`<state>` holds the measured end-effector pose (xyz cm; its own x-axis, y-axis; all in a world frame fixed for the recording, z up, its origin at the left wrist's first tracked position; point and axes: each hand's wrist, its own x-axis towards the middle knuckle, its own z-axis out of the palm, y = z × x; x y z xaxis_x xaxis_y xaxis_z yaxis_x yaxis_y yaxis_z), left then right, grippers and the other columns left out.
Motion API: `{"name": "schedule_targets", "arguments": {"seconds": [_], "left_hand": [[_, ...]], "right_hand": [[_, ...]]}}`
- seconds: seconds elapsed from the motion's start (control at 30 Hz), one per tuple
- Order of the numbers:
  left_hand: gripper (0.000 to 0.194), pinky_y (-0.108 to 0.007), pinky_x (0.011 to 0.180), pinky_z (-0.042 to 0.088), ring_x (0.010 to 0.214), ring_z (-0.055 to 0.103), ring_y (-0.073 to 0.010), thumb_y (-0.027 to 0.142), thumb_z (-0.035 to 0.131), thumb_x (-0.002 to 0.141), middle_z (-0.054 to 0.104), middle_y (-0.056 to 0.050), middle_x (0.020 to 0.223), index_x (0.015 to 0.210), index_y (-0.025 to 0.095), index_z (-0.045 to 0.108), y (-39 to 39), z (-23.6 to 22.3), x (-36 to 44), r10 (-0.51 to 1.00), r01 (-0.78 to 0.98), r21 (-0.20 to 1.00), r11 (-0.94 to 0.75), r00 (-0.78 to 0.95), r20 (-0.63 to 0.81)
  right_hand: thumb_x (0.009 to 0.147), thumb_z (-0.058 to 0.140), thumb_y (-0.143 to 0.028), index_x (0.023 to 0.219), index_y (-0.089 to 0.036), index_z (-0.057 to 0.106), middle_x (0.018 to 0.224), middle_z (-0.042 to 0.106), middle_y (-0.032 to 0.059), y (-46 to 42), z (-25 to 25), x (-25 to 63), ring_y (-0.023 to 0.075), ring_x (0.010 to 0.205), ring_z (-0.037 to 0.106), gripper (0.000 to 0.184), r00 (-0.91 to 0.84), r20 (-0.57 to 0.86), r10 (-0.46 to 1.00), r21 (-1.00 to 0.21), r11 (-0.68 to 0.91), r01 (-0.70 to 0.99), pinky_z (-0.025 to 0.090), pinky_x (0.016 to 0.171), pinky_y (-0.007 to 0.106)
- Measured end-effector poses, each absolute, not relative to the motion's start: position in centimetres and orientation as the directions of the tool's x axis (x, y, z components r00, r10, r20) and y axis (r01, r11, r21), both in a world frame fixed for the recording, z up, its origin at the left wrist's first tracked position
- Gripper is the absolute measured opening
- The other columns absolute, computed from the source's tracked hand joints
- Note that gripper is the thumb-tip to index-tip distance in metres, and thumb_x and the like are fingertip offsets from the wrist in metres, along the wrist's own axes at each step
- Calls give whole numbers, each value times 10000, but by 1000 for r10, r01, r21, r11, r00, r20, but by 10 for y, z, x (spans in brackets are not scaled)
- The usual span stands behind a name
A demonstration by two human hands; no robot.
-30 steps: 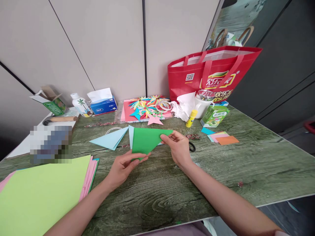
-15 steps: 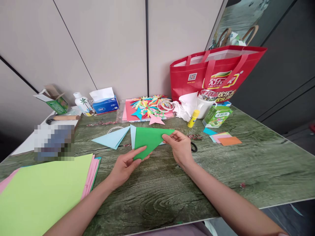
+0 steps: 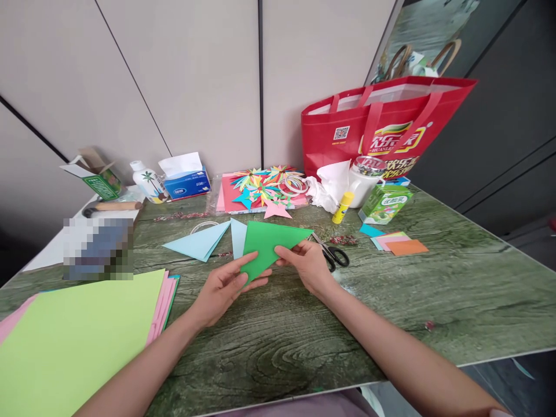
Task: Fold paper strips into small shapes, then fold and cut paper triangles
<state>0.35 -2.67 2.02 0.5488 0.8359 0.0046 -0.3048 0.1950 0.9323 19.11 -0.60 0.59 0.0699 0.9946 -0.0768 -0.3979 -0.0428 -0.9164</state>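
Observation:
A green folded paper triangle [image 3: 271, 244] is held up above the table between both hands. My left hand [image 3: 223, 289] grips its lower left corner, thumb in front and fingers partly behind. My right hand [image 3: 308, 263] pinches the slanting lower right edge, its thumb on the front face. Behind the green paper lie light blue folded papers [image 3: 197, 242], one partly covered by it. Black-handled scissors [image 3: 336, 255] rest just beyond my right hand, their blades partly hidden.
A stack of coloured paper [image 3: 87, 336] lies at the left. Behind stand a tissue box [image 3: 187, 184], a bottle [image 3: 147, 182], paper stars [image 3: 260, 188], a glue stick [image 3: 343, 208], a white mug [image 3: 359, 188], a green drink carton [image 3: 386, 204] and a red bag [image 3: 330, 145]. Small paper pieces [image 3: 406, 246] lie right.
My right hand has slid down and left along the paper's edge, away from the right tip. The green paper has shifted slightly right, and more of the scissors shows.

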Motion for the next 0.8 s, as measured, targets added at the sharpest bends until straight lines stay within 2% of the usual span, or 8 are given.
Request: {"name": "schedule_targets", "arguments": {"seconds": [0.1,0.3,0.53,0.8], "left_hand": [[358,-538,992,345,1108,538,-304,215,523,852,645,-87,1125,1210,206,547,-27,22,3,830,-342,901,266,558,-33],[337,-550,1003,320,1111,532,-313,258,466,884,615,-104,1174,1200,182,554,-25,21,2,820,-396,855,336,569,-59],[354,-535,1012,320,1101,545,-293,163,586,806,653,-68,1113,1157,209,583,-26,20,2,828,-323,906,273,559,-51],[369,-543,983,357,1075,562,-303,192,577,815,637,-85,1139,1183,214,562,-25,18,1,835,-313,916,253,548,-43]], "right_hand": [[490,798,-268,642,-152,654,596,656,-20,-4,6,192,105,499,568,240,138,-101,985,-905,-33,-423,511,520,257],[494,797,-253,627,-147,648,573,642,-25,-3,5,195,97,494,560,226,144,-87,986,-906,-18,-423,510,507,246],[502,793,-271,651,-147,659,602,657,-9,-2,3,194,106,505,564,236,137,-72,988,-913,-10,-407,510,504,252],[511,787,-288,680,-152,673,631,670,0,-2,3,195,105,516,571,245,109,-75,991,-915,-25,-403,518,516,251]]}}
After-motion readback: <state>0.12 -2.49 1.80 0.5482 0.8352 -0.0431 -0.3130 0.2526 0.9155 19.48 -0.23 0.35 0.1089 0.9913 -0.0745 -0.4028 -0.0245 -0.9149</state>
